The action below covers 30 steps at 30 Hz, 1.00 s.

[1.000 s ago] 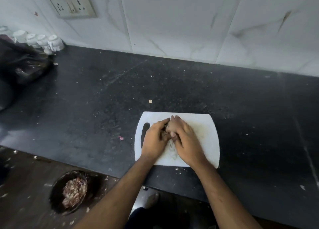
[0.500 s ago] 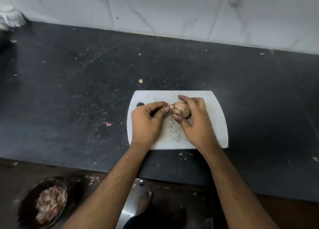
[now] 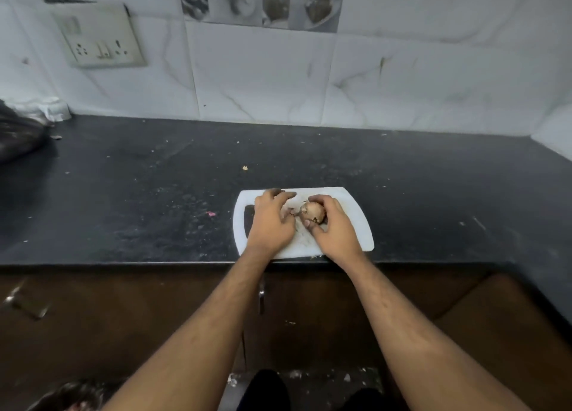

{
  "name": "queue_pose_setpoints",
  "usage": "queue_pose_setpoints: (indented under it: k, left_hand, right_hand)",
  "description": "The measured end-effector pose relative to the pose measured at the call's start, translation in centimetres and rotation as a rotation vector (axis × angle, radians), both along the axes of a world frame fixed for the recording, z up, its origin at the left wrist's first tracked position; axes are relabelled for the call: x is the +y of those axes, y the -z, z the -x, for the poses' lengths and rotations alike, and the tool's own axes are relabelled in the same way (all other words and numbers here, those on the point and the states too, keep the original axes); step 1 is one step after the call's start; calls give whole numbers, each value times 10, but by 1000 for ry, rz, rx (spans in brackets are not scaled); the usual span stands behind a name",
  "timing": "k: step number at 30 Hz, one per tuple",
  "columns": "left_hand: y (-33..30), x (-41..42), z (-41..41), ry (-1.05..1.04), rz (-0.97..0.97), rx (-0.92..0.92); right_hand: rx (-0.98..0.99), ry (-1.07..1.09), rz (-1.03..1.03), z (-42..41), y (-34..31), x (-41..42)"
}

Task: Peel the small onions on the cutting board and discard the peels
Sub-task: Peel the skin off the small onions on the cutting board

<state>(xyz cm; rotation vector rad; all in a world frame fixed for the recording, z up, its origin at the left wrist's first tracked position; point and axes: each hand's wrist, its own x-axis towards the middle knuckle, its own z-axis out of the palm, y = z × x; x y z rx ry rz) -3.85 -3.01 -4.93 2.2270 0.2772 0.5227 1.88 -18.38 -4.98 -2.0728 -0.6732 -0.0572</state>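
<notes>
Onion peeling takes place on a black countertop that runs along a white tiled wall. A white cutting board lies at the counter's near edge, its handle slot towards the left. Both forearms reach in from below and meet over the board. The right hand curls around a small brown onion, thumb beneath and fingers over the top, holding it above the middle of the board. The left hand sits just beside it, palm down, fingers bent and spread; something small seems pinched at its thumb next to the onion, but blur hides whether it truly grips. A pink scrap lies on the counter left of the board.
</notes>
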Motion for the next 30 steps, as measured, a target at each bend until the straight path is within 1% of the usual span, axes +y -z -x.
queue_pose_setpoints:
  k: [3, 5, 7, 12, 16, 19, 23, 27, 30]
  left_hand:
    - [-1, -8, 8, 150, 36, 35]
    - [-2, -10, 8, 212, 30, 65]
    - [-1, -9, 6, 229, 17, 68]
    - [4, -4, 4, 201, 41, 23]
    - [6, -1, 3, 206, 96, -36]
    - [8, 2, 2, 245, 149, -24]
    - [6, 1, 3, 302, 164, 1]
    - [7, -2, 3, 256, 148, -8]
    - [10, 1, -2, 230, 126, -7]
  right_hand:
    - [-106, 13, -28, 15, 2, -4]
    - [-144, 8, -47, 21, 5, -6]
    - [-187, 3, -25, 22, 8, -6]
    - [-193, 18, -23, 12, 9, -4]
    - [-30, -43, -113, 11, 10, -10]
    - [-10, -57, -108, 10, 10, -12]
    - [193, 5, -266, 6, 7, -14]
    - [208, 60, -257, 4, 8, -15]
    - [246, 86, -345, 4, 7, -17]
